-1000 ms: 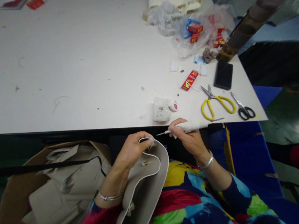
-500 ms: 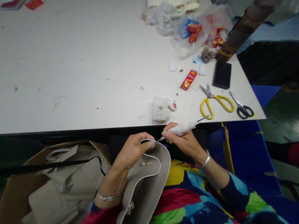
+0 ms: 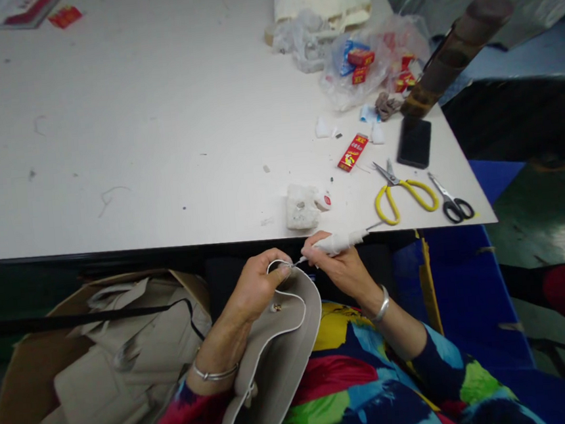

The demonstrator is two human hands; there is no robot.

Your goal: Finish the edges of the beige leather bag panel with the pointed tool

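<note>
My left hand (image 3: 258, 285) pinches the top edge of a beige bag piece (image 3: 279, 344), which hangs down over my lap with its opening facing up. A small metal fitting (image 3: 276, 307) shows on its inner side. My right hand (image 3: 339, 269) is closed around a white-wrapped tool (image 3: 338, 243) with thin metal ends. The tool's left tip meets the bag's edge beside my left thumb. A pale block (image 3: 302, 206) rests on the table just beyond my hands.
The white table (image 3: 81, 124) holds yellow-handled scissors (image 3: 405, 194), black-handled scissors (image 3: 454, 203), a phone (image 3: 414, 142), a red packet (image 3: 353, 152) and plastic bags. A cardboard box (image 3: 24, 373) of beige pieces stands at the left. Blue panels are at the right.
My right hand and the tool have shifted slightly left, nearer my left hand. The bag piece stays in my left hand. The whole view has shifted a little.
</note>
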